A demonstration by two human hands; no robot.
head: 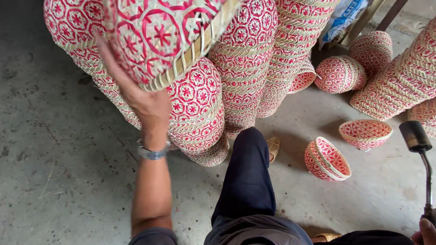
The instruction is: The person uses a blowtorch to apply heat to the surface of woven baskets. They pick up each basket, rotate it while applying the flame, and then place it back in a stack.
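The left hand (146, 103) is raised, its fingers closed around the underside of a woven basket (167, 29) patterned in red and pale straw, which it holds up tilted close to the camera so that the pale plaited rim runs diagonally across the top of the view. A metal wristwatch (152, 152) sits on that wrist. The right hand (431, 234) shows only at the bottom right corner, its fingers wrapped around the base of a gas torch (422, 162); the thin metal neck of the torch rises from the hand to a dark cylindrical nozzle, which points up and is well apart from the held basket. Between the two arms the person's leg in dark trousers (247, 177) stretches forward, and a tan sandal (273, 148) shows just beside it. Right behind the held basket stand tall stacks of nested baskets (247, 62) in the same red and straw weave, touching one another. More stacks (412, 75) lean at the right. On the concrete floor (47, 144) loose baskets lie apart: one on its side (326, 159) near the leg, one open side up (365, 133) just beyond it, and two more on their sides (341, 74) farther back. A blue and white plastic bag (348, 9) is wedged behind the stacks at the top.
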